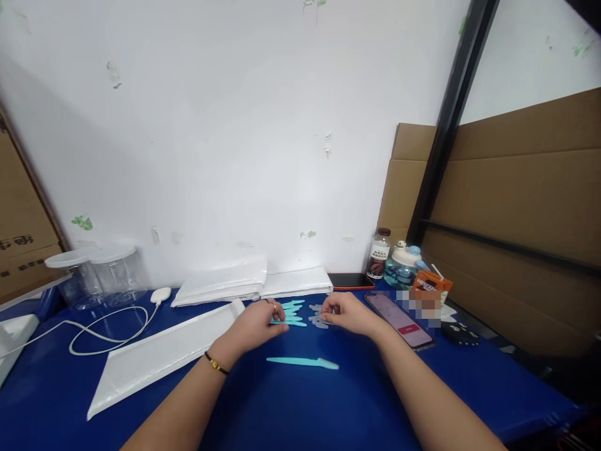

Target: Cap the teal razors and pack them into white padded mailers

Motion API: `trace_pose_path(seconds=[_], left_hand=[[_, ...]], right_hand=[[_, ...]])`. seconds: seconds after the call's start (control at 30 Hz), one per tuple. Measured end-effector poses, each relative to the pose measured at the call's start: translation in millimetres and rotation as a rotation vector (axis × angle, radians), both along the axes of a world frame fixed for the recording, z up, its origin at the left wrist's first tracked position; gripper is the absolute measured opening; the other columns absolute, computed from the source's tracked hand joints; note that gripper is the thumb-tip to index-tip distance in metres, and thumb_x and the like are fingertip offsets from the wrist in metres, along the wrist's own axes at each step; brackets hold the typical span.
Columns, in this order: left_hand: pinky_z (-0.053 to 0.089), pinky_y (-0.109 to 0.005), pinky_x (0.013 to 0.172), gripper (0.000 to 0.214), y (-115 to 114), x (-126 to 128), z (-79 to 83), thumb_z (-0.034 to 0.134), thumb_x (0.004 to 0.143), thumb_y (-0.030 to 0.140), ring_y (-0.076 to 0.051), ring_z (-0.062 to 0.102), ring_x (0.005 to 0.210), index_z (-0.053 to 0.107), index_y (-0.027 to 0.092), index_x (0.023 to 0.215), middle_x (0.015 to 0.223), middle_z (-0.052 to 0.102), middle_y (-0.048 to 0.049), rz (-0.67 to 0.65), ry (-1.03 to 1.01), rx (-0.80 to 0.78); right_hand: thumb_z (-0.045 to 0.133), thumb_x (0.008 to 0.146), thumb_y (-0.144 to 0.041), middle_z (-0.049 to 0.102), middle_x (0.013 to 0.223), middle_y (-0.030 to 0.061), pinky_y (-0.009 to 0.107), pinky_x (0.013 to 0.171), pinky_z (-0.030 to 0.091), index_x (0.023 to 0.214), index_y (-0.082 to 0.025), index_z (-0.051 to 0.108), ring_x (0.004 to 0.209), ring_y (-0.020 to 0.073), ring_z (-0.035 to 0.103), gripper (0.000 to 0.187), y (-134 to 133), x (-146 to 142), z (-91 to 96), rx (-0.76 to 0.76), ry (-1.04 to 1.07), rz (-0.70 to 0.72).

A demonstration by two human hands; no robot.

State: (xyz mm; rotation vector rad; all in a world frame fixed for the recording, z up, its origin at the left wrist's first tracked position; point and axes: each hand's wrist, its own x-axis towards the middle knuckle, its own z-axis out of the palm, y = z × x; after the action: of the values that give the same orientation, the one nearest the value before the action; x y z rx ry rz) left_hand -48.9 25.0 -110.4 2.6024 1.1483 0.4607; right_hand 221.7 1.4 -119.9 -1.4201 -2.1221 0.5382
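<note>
My left hand [260, 321] reaches over a small group of turquoise eyebrow razors [297, 324], its thumb and fingers closed around the handle end of one. To the right, my right hand [348, 313] pinches at a pile of clear plastic blade caps [317, 324]. The fingers hide part of the cap in its grip. Nearer to me, a single turquoise eyebrow razor [300, 362] lies crosswise on the blue tabletop [300, 410], with a pale cover over its blade end at the right.
White plastic mailers [164, 357] lie at left and along the wall. Two clear lidded jars [117, 275] and a white cable [113, 344] stand left. At right are a lit phone [401, 321], a dark phone [352, 280], a brown-capped bottle [378, 254], a blue-green water bottle [401, 266] and an orange pack [432, 285].
</note>
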Motion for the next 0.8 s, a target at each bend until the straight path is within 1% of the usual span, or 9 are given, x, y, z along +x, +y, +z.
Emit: trace_pose_path(seconds=[0.07, 0.13, 0.2, 0.27, 0.37, 0.43, 0.57, 0.63, 0.8], left_hand=[[0.037, -0.023, 0.063, 0.027, -14.3, 12.7, 0.1, 0.06, 0.072, 0.045, -0.015, 0.054, 0.076, 0.063, 0.023, 0.087, 0.087, 0.061, -0.0005, -0.124, 0.04, -0.087], [0.035, -0.022, 0.057, 0.027, -25.0, 23.1, -1.2, 0.064, 0.069, 0.045, -0.014, 0.054, 0.072, 0.064, 0.024, 0.086, 0.083, 0.062, 0.0008, -0.174, 0.099, -0.145], [0.032, -0.022, 0.053, 0.023, -29.4, 28.6, -3.3, 0.062, 0.072, 0.043, -0.013, 0.053, 0.067, 0.064, 0.023, 0.082, 0.077, 0.062, 0.0012, -0.167, 0.148, -0.192], [0.031, -0.023, 0.052, 0.018, -27.3, 28.9, -5.4, 0.058, 0.075, 0.039, -0.013, 0.053, 0.066, 0.063, 0.022, 0.08, 0.073, 0.062, 0.0009, -0.13, 0.164, -0.203], [0.03, -0.023, 0.052, 0.016, -17.6, 22.5, -6.8, 0.058, 0.074, 0.036, -0.014, 0.053, 0.068, 0.063, 0.021, 0.077, 0.073, 0.062, 0.0003, -0.072, 0.161, -0.177], [0.031, -0.023, 0.053, 0.016, -11.2, 17.0, -6.6, 0.057, 0.074, 0.035, -0.014, 0.053, 0.066, 0.063, 0.02, 0.076, 0.072, 0.062, 0.0, -0.041, 0.147, -0.18], [0.033, -0.022, 0.053, 0.018, -5.4, 11.6, -6.2, 0.055, 0.075, 0.036, -0.013, 0.052, 0.064, 0.062, 0.019, 0.076, 0.071, 0.061, 0.0001, -0.018, 0.083, -0.203], [0.034, -0.022, 0.053, 0.02, -5.1, 12.4, -6.6, 0.053, 0.076, 0.037, -0.013, 0.052, 0.063, 0.062, 0.019, 0.076, 0.071, 0.061, -0.0002, -0.016, 0.069, -0.203], [0.035, -0.021, 0.054, 0.023, -7.5, 17.0, -5.3, 0.051, 0.078, 0.038, -0.012, 0.052, 0.061, 0.061, 0.018, 0.078, 0.07, 0.061, -0.0002, -0.027, 0.024, -0.215]], right_hand=[[0.065, 0.071, -0.041, 0.06, 0.064, 0.0006, 0.019, 0.05, 0.036, 0.075, -0.014, 0.067, 0.056, 0.0102, 0.05, 0.028, -9.0, -5.0, 4.6, -0.142, 0.009, 0.129], [0.072, 0.064, -0.045, 0.059, 0.062, -0.0012, 0.018, 0.049, 0.037, 0.077, -0.015, 0.067, 0.055, 0.0099, 0.051, 0.033, -15.8, -9.5, 6.8, -0.318, -0.015, 0.264], [0.075, 0.059, -0.043, 0.06, 0.062, -0.0025, 0.018, 0.05, 0.038, 0.079, -0.016, 0.067, 0.054, 0.0097, 0.052, 0.034, -18.6, -13.3, 5.9, -0.447, -0.058, 0.352], [0.074, 0.063, -0.039, 0.061, 0.063, -0.003, 0.018, 0.05, 0.039, 0.08, -0.017, 0.067, 0.054, 0.0091, 0.053, 0.029, -17.8, -16.1, 3.4, -0.484, -0.077, 0.378], [0.065, 0.072, -0.031, 0.062, 0.063, -0.0023, 0.018, 0.05, 0.038, 0.077, -0.016, 0.067, 0.054, 0.0087, 0.052, 0.016, -14.4, -16.6, 1.6, -0.398, -0.071, 0.344], [0.062, 0.074, -0.028, 0.061, 0.062, -0.0017, 0.018, 0.05, 0.038, 0.076, -0.016, 0.067, 0.053, 0.0087, 0.051, 0.014, -13.3, -15.3, 2.9, -0.336, -0.056, 0.299], [0.061, 0.076, -0.034, 0.058, 0.065, -0.0018, 0.018, 0.05, 0.038, 0.085, -0.016, 0.065, 0.053, 0.0089, 0.05, 0.02, -14.1, -15.4, 6.1, -0.285, 0.038, 0.259], [0.061, 0.076, -0.037, 0.057, 0.065, -0.0022, 0.019, 0.051, 0.037, 0.084, -0.016, 0.065, 0.054, 0.0091, 0.049, 0.023, -14.6, -17.7, 6.2, -0.258, 0.049, 0.263], [0.066, 0.072, -0.038, 0.056, 0.076, -0.0013, 0.019, 0.057, 0.038, 0.087, -0.018, 0.064, 0.064, 0.01, 0.048, 0.025, -15.0, -23.6, 5.8, -0.096, 0.046, 0.208]])
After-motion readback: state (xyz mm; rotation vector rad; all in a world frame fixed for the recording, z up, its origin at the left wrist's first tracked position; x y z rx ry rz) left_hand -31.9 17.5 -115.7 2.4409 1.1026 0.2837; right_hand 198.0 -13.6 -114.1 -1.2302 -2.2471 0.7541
